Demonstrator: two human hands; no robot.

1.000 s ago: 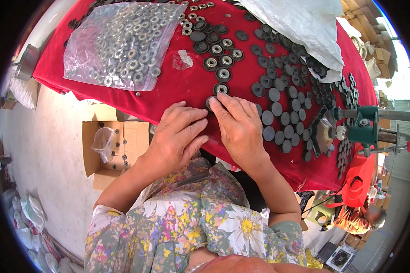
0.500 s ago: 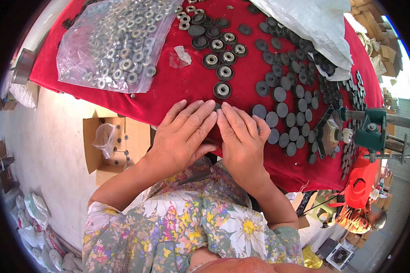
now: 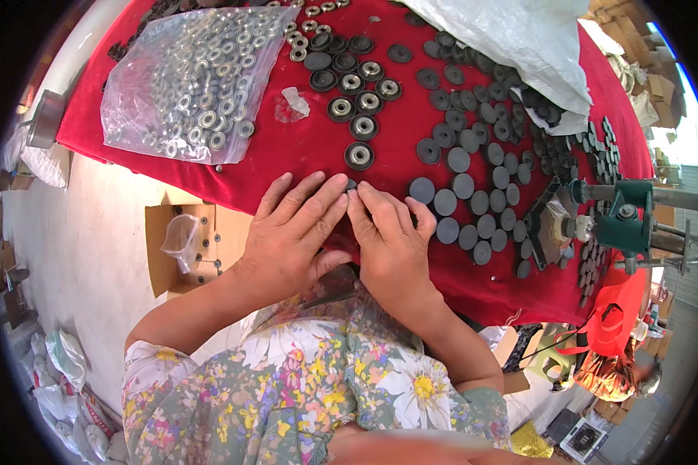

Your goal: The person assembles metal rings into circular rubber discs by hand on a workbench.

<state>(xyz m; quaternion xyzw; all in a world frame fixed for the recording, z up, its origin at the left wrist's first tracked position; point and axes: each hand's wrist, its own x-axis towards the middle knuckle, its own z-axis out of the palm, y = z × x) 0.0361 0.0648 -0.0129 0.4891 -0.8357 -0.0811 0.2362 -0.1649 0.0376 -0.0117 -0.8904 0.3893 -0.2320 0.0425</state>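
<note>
Shifted since a second ago: left hand and right hand, fingertips now nearly meeting over a small dark disc, mostly hidden, by the near edge of the red-covered surface. Left fingers fairly straight, thumb held apart; right fingers more curled. Cannot tell whether pinching the disc or only touching it. At twelve o'clock from the hands, just beyond the fingertips, a black cap with a metal ring set inside, then a cluster of similar caps. At ten, a clear bag full of metal rings. Toward two and three, many black discs. At three, farther out, a green clamp. Between eight and nine, below the surface, an open cardboard box.
</note>
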